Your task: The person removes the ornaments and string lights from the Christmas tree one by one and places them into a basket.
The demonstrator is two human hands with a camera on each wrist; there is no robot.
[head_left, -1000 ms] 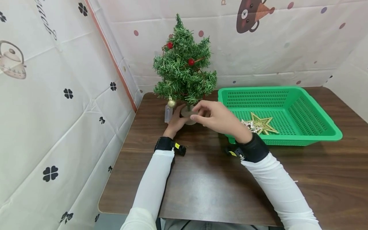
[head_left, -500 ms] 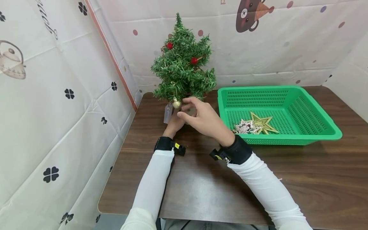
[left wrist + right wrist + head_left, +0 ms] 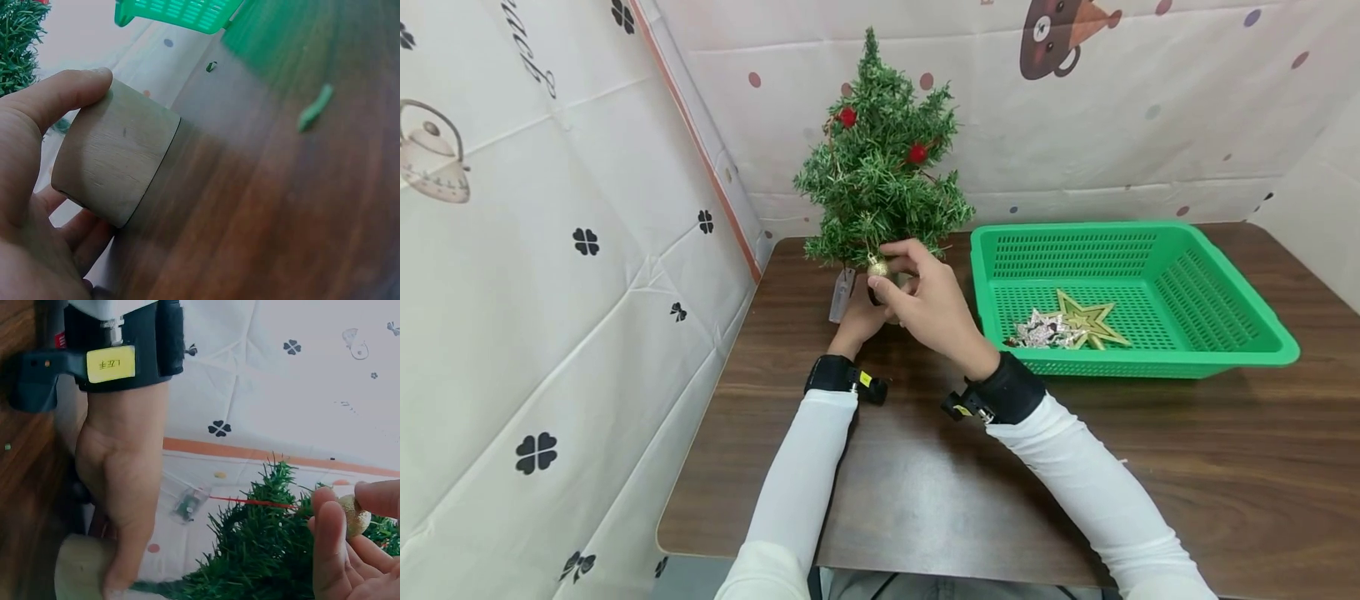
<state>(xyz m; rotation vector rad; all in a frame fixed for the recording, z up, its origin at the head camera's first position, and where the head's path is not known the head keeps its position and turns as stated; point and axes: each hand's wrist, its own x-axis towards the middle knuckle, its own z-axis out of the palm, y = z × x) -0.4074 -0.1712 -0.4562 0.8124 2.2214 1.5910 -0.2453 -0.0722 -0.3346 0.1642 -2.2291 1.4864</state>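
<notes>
A small artificial Christmas tree with red balls on it stands at the back of the table. My left hand grips its round wooden base, thumb on top and fingers curled around the side. In the head view the left hand is partly behind the right. My right hand pinches a gold glitter ball ornament between thumb and fingers at the tree's lower front branches. A clear tag-like box hangs on a red cord just left of the ball.
A green plastic basket stands right of the tree, holding a gold star and silver ornaments. Small green bits lie on the wooden table. Patterned cloth walls border the left and back.
My right hand has moved left from beside the base to the gold ball and now pinches it. The tree has turned a little, its front red ball shifting right. The left hand stays at the base.
</notes>
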